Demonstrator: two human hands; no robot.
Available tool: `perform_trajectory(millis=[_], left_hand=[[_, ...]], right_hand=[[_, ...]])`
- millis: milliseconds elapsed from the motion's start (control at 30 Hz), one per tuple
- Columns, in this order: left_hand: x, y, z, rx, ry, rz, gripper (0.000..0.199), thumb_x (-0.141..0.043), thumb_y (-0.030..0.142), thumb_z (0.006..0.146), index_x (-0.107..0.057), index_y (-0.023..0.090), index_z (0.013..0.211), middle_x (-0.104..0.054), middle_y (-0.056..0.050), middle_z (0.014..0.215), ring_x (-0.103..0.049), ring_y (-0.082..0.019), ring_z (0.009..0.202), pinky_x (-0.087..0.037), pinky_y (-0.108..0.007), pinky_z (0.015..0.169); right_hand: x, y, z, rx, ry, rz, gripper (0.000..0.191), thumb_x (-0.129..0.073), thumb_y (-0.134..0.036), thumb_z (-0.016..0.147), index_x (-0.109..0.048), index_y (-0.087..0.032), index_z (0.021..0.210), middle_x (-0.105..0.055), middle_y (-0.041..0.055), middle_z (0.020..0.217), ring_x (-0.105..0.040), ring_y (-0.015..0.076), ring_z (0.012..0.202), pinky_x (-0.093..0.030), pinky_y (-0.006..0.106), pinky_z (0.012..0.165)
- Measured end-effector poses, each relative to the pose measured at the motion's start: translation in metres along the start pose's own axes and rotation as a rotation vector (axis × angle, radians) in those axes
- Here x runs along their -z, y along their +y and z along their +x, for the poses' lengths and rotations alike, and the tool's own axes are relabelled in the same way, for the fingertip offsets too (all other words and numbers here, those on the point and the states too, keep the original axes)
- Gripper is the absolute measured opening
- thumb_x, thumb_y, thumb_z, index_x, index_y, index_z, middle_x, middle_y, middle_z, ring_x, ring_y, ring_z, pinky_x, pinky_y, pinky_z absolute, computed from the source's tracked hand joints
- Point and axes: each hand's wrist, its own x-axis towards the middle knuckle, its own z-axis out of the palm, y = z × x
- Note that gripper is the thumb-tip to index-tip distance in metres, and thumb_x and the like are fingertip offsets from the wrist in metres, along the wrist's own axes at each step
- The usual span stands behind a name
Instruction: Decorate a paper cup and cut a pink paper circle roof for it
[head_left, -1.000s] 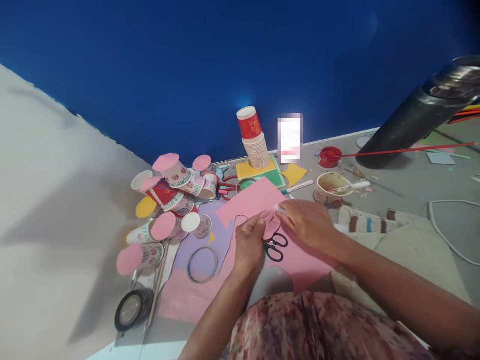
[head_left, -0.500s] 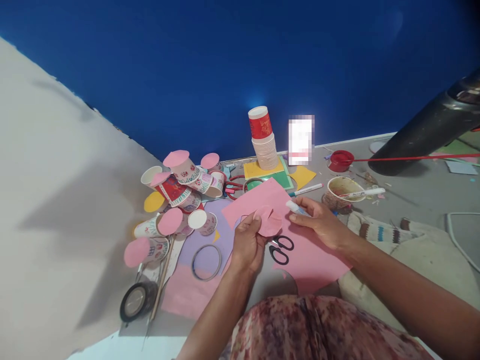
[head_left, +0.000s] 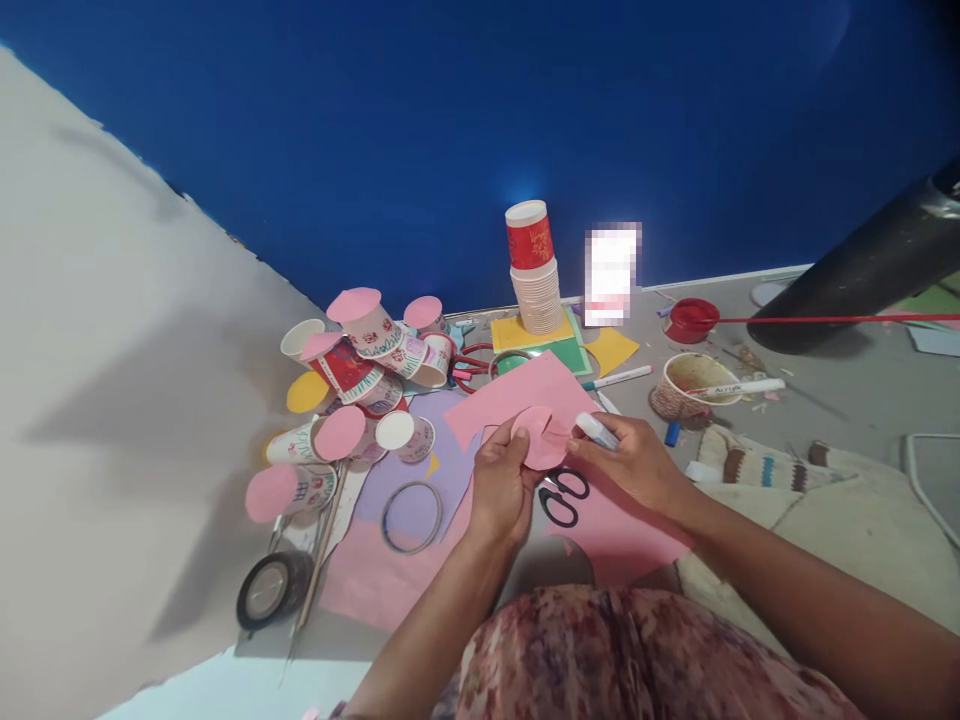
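Observation:
My left hand (head_left: 504, 480) pinches a pink paper circle (head_left: 541, 440) with a slit cut into it, thumb on top. Between the fingers of my right hand (head_left: 626, 455) is a white glue stick (head_left: 598, 430), its pale end pointing up and left. The right fingertips meet the circle's right edge, by the slit. Black-handled scissors (head_left: 562, 497) lie just below the circle, their blades mostly hidden. Under both hands is a larger pink paper sheet (head_left: 622, 540) with pieces cut out of it.
Paper cups with pink discs (head_left: 341, 432) crowd the left side, near a black tape roll (head_left: 268, 592). A tall cup stack (head_left: 536, 285) stands against the blue wall. To the right are a patterned cup (head_left: 679, 390) with a marker across it, red ribbon (head_left: 691, 320) and a cream cloth (head_left: 795, 530).
My right hand has moved in to the paper circle, and its fingertips now reach the circle's edge. The glue stick has come along with it. My left hand keeps its hold.

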Motion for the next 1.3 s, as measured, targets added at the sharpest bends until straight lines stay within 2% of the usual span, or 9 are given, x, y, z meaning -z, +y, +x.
perform_trajectory(millis=[167,333,500,667,800,900,1100,1200,1300], left_hand=[[-0.005,0.003,-0.005,-0.051,0.066,0.174,0.038,-0.081,0.039,0.076,-0.08,0.015,0.106,-0.082,-0.01,0.103,-0.077,-0.027,0.097,-0.063,-0.037,0.083],[-0.006,0.008,-0.009,-0.186,0.08,0.539,0.029,-0.067,0.033,0.085,-0.083,0.015,0.102,-0.081,-0.007,0.091,-0.072,-0.023,0.091,-0.057,-0.028,0.074],[-0.004,0.01,-0.01,-0.312,0.077,0.712,0.025,-0.063,0.03,0.089,-0.084,0.018,0.096,-0.078,-0.003,0.085,-0.067,-0.02,0.082,-0.052,-0.027,0.074],[-0.003,0.006,-0.011,-0.344,0.088,0.724,0.023,-0.065,0.032,0.09,-0.082,0.017,0.091,-0.075,-0.002,0.08,-0.065,-0.018,0.075,-0.052,-0.024,0.068],[-0.003,0.004,-0.01,-0.205,0.082,0.612,0.032,-0.07,0.039,0.087,-0.081,0.015,0.104,-0.073,-0.002,0.078,-0.065,-0.015,0.059,-0.055,-0.024,0.053],[-0.003,0.005,-0.008,-0.148,0.106,0.585,0.034,-0.072,0.035,0.082,-0.08,0.013,0.107,-0.071,-0.001,0.073,-0.064,-0.013,0.049,-0.055,-0.023,0.045],[-0.001,0.004,-0.004,-0.141,0.165,0.602,0.037,-0.071,0.027,0.081,-0.079,0.014,0.115,-0.058,0.005,0.06,-0.063,-0.014,0.045,-0.055,-0.023,0.043],[-0.001,0.004,-0.004,-0.167,0.162,0.599,0.03,-0.07,0.025,0.082,-0.08,0.015,0.109,-0.063,0.004,0.063,-0.061,-0.013,0.046,-0.054,-0.023,0.044],[-0.002,0.004,-0.007,-0.232,0.133,0.615,0.022,-0.07,0.025,0.084,-0.08,0.017,0.101,-0.069,0.001,0.068,-0.062,-0.014,0.049,-0.053,-0.024,0.047]], right_hand=[[-0.001,-0.003,-0.001,0.054,0.036,-0.058,0.028,-0.066,-0.044,0.086,-0.062,-0.02,0.071,-0.059,-0.0029,0.065,-0.052,0.015,0.063,-0.039,0.028,0.061],[-0.002,-0.002,-0.004,0.087,0.071,-0.087,0.026,-0.066,-0.043,0.086,-0.063,-0.02,0.074,-0.061,-0.0023,0.065,-0.051,0.0153,0.062,-0.039,0.028,0.062],[0.0,-0.001,-0.003,0.089,0.078,-0.106,0.027,-0.066,-0.044,0.087,-0.063,-0.021,0.073,-0.062,-0.0016,0.065,-0.051,0.0163,0.062,-0.041,0.029,0.062],[0.001,-0.001,-0.001,0.09,0.087,-0.121,0.03,-0.065,-0.047,0.088,-0.061,-0.022,0.071,-0.061,-0.0015,0.064,-0.051,0.0166,0.061,-0.041,0.029,0.062],[0.0,0.002,-0.002,0.101,0.095,-0.154,0.03,-0.064,-0.047,0.088,-0.061,-0.023,0.071,-0.064,-0.0004,0.065,-0.052,0.0169,0.06,-0.04,0.029,0.061],[-0.003,0.006,-0.005,0.127,0.101,-0.195,0.027,-0.064,-0.047,0.09,-0.066,-0.023,0.076,-0.069,0.0013,0.068,-0.056,0.0183,0.061,-0.041,0.03,0.062],[-0.007,0.015,-0.011,0.296,0.116,-0.311,0.019,-0.061,-0.035,0.093,-0.073,-0.023,0.085,-0.079,0.0071,0.081,-0.069,0.0229,0.074,-0.046,0.032,0.071],[-0.007,0.015,-0.012,0.329,0.109,-0.321,0.017,-0.061,-0.033,0.092,-0.075,-0.024,0.086,-0.08,0.0081,0.082,-0.071,0.024,0.076,-0.047,0.032,0.072],[-0.007,0.014,-0.011,0.275,0.134,-0.277,0.019,-0.061,-0.036,0.093,-0.075,-0.024,0.088,-0.081,0.0077,0.084,-0.071,0.0242,0.074,-0.048,0.032,0.071]])
